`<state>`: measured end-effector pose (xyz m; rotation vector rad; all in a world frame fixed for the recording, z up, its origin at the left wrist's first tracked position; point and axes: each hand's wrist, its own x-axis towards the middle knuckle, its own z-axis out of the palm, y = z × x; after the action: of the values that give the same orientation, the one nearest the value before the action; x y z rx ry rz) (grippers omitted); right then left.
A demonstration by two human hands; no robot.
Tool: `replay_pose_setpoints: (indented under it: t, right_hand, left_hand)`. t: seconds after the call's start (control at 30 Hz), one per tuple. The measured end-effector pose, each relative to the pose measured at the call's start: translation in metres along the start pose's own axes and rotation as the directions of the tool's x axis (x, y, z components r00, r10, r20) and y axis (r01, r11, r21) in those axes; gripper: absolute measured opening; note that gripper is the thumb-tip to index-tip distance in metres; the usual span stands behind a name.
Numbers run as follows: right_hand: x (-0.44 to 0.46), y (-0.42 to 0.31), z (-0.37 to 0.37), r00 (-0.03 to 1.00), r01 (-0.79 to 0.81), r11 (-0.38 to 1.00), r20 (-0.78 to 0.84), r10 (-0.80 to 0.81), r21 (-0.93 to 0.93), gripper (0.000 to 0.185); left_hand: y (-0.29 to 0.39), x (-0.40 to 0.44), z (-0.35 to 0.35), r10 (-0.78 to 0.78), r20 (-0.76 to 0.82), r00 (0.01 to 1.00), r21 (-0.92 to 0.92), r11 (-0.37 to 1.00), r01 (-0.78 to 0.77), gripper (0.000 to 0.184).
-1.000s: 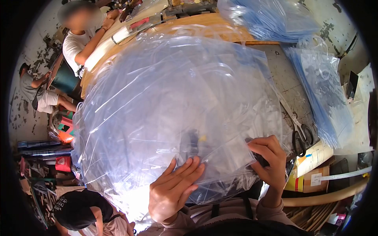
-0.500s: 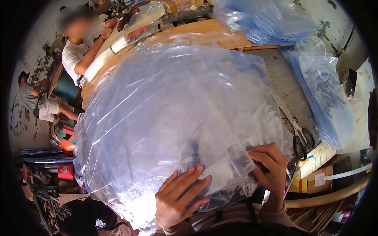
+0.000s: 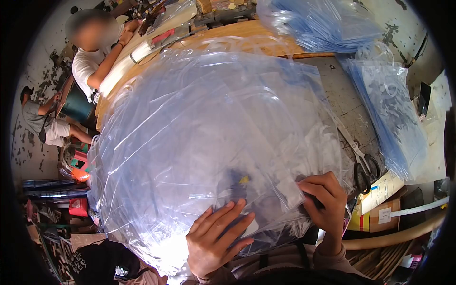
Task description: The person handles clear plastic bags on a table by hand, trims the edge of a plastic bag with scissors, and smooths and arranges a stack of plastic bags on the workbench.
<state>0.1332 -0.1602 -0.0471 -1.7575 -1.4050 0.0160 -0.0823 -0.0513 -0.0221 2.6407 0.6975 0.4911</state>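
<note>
A broad pile of clear plastic sheets or bags (image 3: 190,128) with looped handles along its far edge covers the middle of the view. My left hand (image 3: 218,237) lies on the near edge of the pile, its fingers spread over the plastic. At the right, my right hand (image 3: 325,199) pinches the corner of a clear plastic piece (image 3: 289,192) between thumb and fingers. A small yellow mark (image 3: 244,180) shows through the layers just beyond my left hand.
Scissors (image 3: 362,164) with black handles lie right of the pile. Bluish plastic stacks (image 3: 327,28) are at the back right. One person (image 3: 88,66) leans on the wooden table (image 3: 228,34); another sits behind, and a black-capped person (image 3: 102,263) is at lower left.
Compared with a second ago, my left hand has moved slightly right and nearer to me, fingers more spread. The plastic by my right hand has shifted; its pinch remains.
</note>
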Motion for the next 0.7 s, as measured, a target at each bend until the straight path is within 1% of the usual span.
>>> replay_pose_setpoints:
  t: [0.7]
  right_hand:
    - [0.0003, -0.0021, 0.0013, 1.000, 0.003, 1.000, -0.017, -0.004, -0.021, 0.033]
  left_hand:
    - [-0.0002, -0.0014, 0.0020, -0.014, 0.004, 1.000, 0.014, 1.000, 0.014, 0.050]
